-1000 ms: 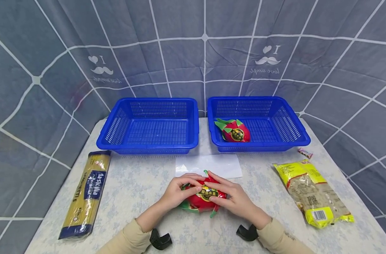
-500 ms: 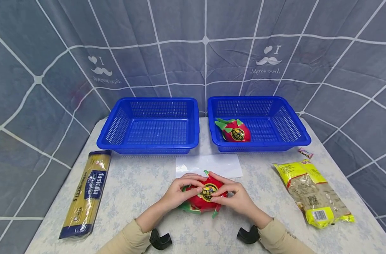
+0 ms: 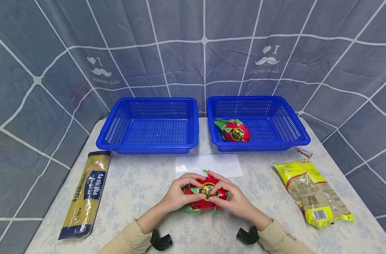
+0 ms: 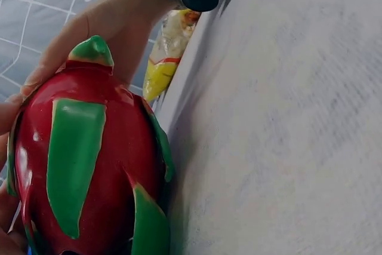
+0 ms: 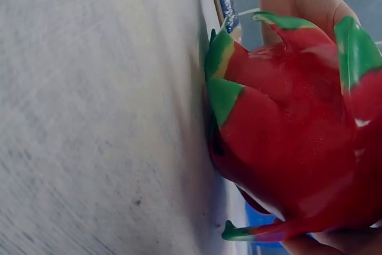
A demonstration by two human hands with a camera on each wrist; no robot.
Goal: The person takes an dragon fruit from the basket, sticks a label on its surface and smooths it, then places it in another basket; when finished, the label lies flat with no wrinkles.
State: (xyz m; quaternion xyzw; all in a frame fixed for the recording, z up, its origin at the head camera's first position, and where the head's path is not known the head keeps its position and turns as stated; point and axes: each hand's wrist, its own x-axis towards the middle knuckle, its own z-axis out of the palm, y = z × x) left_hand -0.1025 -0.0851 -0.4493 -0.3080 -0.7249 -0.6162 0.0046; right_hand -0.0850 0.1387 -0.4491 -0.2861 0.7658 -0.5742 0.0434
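Observation:
A red dragon fruit with green leaf tips (image 3: 199, 205) rests on the table before me, its glossy skin seen close in both wrist views. On its upper side is a round black and gold label (image 3: 208, 189). My left hand (image 3: 175, 192) holds the fruit from the left, thumb and fingertips at the label's left edge. From the other side my right hand (image 3: 235, 197) grips it, index finger and thumb at the label's right edge. Whether the label's edge is lifted cannot be made out. A second dragon fruit (image 3: 235, 131) lies in the right blue basket (image 3: 259, 144).
Another blue basket (image 3: 148, 146) stands at the back left. A spaghetti pack (image 3: 86, 194) lies on the left. At the right are a yellow snack bag (image 3: 313, 192) and a small wrapped sweet (image 3: 305, 152). A white sheet (image 3: 208, 164) lies behind the fruit.
The right fingers have shifted slightly over the label. A green leaf tip now shows between my left thumb and fingers. The fruit stays in place.

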